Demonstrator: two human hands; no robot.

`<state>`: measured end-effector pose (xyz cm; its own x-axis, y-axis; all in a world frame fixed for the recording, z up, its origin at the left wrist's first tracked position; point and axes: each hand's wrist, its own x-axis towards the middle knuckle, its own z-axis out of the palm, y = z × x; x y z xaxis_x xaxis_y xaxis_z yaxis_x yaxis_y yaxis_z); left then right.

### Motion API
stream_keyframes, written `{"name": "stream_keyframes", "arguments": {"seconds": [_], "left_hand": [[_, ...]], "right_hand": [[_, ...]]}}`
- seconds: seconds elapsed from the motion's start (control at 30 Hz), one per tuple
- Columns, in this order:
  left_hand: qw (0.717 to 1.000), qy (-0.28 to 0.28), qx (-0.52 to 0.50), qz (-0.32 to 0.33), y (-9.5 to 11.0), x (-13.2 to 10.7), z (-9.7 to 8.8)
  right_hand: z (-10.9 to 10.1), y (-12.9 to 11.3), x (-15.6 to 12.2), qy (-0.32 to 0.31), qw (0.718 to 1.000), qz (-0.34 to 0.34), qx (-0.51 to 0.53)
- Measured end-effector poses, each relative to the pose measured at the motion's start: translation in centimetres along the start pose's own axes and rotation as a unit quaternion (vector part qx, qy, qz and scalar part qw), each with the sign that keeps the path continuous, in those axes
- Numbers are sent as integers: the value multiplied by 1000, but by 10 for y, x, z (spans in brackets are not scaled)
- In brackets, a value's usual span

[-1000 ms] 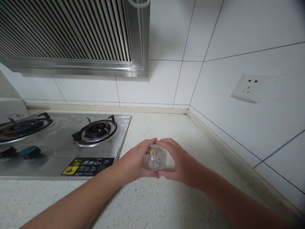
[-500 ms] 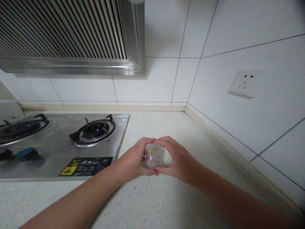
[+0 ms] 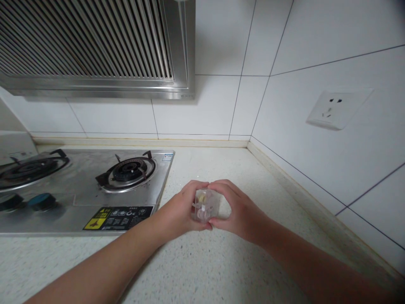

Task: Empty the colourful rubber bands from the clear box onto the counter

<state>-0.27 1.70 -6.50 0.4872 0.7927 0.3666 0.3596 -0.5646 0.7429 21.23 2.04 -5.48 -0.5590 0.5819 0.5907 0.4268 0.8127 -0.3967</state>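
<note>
Between my two hands is a small clear plastic box (image 3: 205,205), with a yellowish piece and whitish parts showing inside; what they are is too small to make out. My left hand (image 3: 183,209) curves around its left side, thumb and fingers closed on it. From the right, my right hand (image 3: 238,211) grips the box by its far and near edges, leaving a gap between palm and box. The fingertips of both hands meet or nearly meet there. The box is just above or on the speckled countertop (image 3: 190,266); which of the two I cannot tell.
On the left a steel gas stove (image 3: 79,177) is set into the counter, with a black burner (image 3: 129,169) and a knob (image 3: 42,202). A range hood (image 3: 186,55) hangs over it. A wall socket (image 3: 338,109) is on the tiled right wall.
The whole view has shifted slightly, so things appear a little further right. Both hands keep their hold on the clear box, which looks turned or tilted very little, if at all.
</note>
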Motion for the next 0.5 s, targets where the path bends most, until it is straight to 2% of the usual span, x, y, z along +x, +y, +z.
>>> {"name": "stream_keyframes", "arguments": {"seconds": [0.2, 0.37, 0.5], "left_hand": [[993, 22, -103, -57, -4, 1, 3], [986, 53, -145, -65, -3, 2, 3], [974, 55, -210, -63, 0, 2, 3]], "right_hand": [[1, -1, -1, 13, 999, 40, -6], [-1, 7, -2, 53, 998, 19, -37], [-3, 13, -3, 78, 996, 18, -33]]}}
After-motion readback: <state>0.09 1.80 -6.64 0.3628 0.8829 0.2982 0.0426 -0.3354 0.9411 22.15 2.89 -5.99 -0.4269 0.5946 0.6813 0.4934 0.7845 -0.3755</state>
